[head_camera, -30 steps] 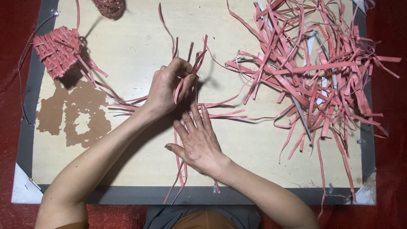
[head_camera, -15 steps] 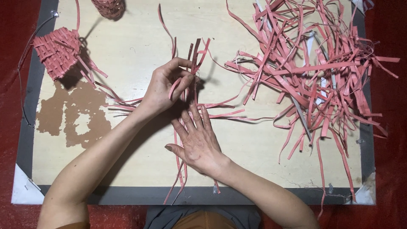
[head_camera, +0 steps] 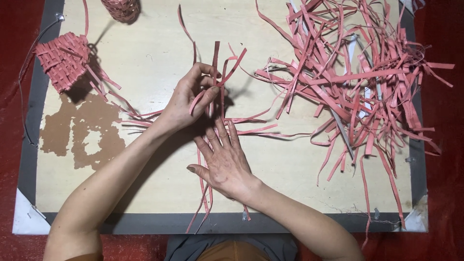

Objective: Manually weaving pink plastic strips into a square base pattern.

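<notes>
since before, our left hand lifts, pinching pink strips; our right hand presses flat, spread wide on crossed strips on the bench.

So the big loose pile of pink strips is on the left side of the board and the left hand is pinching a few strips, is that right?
Not quite. The head view shows the loose pile of pink strips on the right side of the board, not the left. The left hand is indeed pinching a few strips.

Bare board lies open along the near edge, right of the right hand — and again between the woven piece at the far-left corner and the left hand. The loose pile of pink strips crowds the far-right corner — no clean way through there.
</notes>
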